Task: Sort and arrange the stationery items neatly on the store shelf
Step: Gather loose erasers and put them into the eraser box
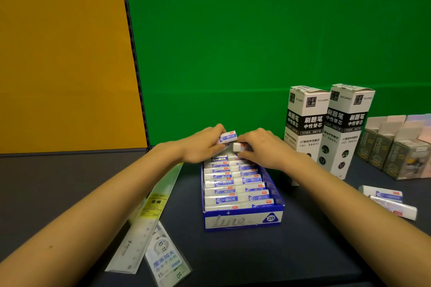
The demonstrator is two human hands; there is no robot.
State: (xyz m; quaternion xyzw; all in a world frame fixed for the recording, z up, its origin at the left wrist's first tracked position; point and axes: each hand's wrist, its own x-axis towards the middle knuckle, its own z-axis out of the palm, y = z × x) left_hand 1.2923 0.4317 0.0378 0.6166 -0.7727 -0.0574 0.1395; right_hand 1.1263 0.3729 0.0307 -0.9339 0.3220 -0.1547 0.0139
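Observation:
A blue open eraser box (242,219) stands on the dark shelf, filled with two rows of white erasers in blue-and-white sleeves. Over its far end, my left hand (200,147) pinches one eraser (228,137) lifted above the rows. Beside it, my right hand (263,147) grips a second eraser (239,146) just above the box's far end. Two loose erasers (391,201) lie on the shelf to the right.
Two tall white refill boxes (326,130) stand right of the eraser box, with several grey-green cartons (394,154) beyond them. Packaged rulers (149,228) lie at the left front. A green back panel and an orange side panel enclose the shelf.

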